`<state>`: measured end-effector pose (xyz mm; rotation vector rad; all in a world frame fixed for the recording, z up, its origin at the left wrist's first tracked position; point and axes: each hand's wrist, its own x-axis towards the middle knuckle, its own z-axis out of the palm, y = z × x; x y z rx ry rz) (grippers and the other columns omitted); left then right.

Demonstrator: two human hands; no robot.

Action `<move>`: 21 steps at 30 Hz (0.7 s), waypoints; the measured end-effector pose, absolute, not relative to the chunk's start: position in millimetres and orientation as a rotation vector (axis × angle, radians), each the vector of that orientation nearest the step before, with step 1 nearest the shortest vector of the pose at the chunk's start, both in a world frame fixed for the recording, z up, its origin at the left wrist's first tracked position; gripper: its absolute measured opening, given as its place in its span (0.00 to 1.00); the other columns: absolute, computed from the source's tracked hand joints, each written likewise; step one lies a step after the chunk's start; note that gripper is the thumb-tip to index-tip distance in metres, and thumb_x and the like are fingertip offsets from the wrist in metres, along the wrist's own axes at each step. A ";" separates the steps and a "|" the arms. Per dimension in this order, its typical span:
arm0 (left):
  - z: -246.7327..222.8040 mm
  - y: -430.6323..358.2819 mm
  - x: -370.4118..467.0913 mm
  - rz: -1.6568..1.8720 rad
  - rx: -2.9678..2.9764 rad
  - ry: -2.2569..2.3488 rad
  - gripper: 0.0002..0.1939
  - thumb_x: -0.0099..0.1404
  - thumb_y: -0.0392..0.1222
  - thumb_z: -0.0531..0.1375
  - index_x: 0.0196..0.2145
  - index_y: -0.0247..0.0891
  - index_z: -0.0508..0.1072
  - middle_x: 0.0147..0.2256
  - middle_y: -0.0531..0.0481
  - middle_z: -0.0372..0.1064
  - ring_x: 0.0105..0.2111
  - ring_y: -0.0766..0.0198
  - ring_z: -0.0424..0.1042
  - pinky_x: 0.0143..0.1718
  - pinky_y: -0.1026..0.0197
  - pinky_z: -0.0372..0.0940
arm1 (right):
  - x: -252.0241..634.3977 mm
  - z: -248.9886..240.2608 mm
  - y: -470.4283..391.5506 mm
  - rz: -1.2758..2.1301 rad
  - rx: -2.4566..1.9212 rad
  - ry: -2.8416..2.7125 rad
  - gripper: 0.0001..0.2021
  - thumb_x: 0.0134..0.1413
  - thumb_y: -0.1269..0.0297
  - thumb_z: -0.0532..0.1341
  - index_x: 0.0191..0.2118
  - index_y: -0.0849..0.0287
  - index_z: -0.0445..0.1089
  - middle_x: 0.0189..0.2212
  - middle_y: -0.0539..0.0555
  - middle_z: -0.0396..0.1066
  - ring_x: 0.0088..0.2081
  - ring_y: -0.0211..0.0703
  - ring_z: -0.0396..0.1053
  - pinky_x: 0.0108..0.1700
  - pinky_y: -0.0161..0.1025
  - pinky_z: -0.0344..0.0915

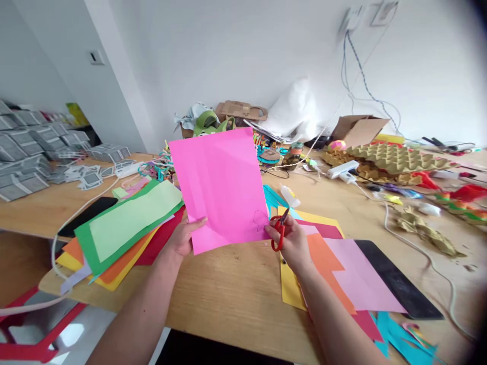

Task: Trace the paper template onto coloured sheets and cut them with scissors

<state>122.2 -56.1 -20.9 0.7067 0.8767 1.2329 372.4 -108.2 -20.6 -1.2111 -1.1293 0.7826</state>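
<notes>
A bright pink sheet of paper (224,182) is held up over the table, tilted slightly. My left hand (185,235) grips its lower left edge, thumb in front and the other fingers hidden behind. Near the sheet's lower right corner, a small outline (261,220) is drawn in thin dark line. My right hand (291,241) holds a pair of red-handled scissors (279,241), their dark blades pointing up and away from me. The fingers of that hand also meet the sheet's right edge, beside the drawn outline.
Stacked coloured papers lie at left (133,218) and right (365,274) on the wooden table (224,294). A white glue bottle (289,196) lies behind the right stack. Egg trays (395,157), a power strip (342,170) and a white cable (414,248) are farther right.
</notes>
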 end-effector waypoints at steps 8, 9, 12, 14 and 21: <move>-24.4 -46.0 115.2 1.342 0.663 0.841 0.21 0.46 0.33 0.70 0.40 0.35 0.75 0.36 0.45 0.77 0.36 0.57 0.76 0.41 0.56 0.71 | 369.5 -30.2 -107.8 0.757 -1.289 -1.155 0.18 0.45 0.51 0.66 0.33 0.57 0.63 0.27 0.52 0.70 0.30 0.43 0.69 0.32 0.39 0.66; -24.4 -45.4 114.6 1.360 0.654 0.837 0.21 0.46 0.33 0.70 0.40 0.35 0.74 0.36 0.45 0.77 0.37 0.56 0.76 0.41 0.55 0.71 | 369.0 -31.2 -108.5 0.756 -1.310 -1.178 0.18 0.46 0.49 0.65 0.34 0.57 0.63 0.27 0.52 0.70 0.30 0.43 0.69 0.32 0.39 0.65; -24.3 -44.4 113.1 1.377 0.603 0.825 0.23 0.47 0.32 0.70 0.43 0.36 0.74 0.38 0.46 0.77 0.38 0.55 0.76 0.41 0.54 0.71 | 367.1 -35.3 -111.3 0.763 -1.338 -1.296 0.17 0.52 0.48 0.61 0.36 0.57 0.62 0.28 0.52 0.68 0.30 0.41 0.66 0.32 0.38 0.64; -24.5 -43.8 112.3 1.393 0.597 0.812 0.24 0.47 0.32 0.69 0.44 0.36 0.74 0.39 0.46 0.77 0.39 0.55 0.76 0.43 0.54 0.71 | 365.6 -38.0 -113.0 0.800 -1.335 -1.390 0.16 0.54 0.48 0.59 0.35 0.57 0.62 0.27 0.51 0.66 0.29 0.40 0.65 0.32 0.37 0.63; -26.8 -42.3 111.2 1.424 0.603 0.809 0.25 0.49 0.32 0.69 0.46 0.36 0.73 0.40 0.45 0.76 0.40 0.55 0.76 0.45 0.53 0.70 | 359.5 -39.7 -115.2 0.914 -1.481 -1.608 0.18 0.52 0.48 0.60 0.25 0.56 0.57 0.19 0.46 0.58 0.22 0.36 0.58 0.25 0.34 0.54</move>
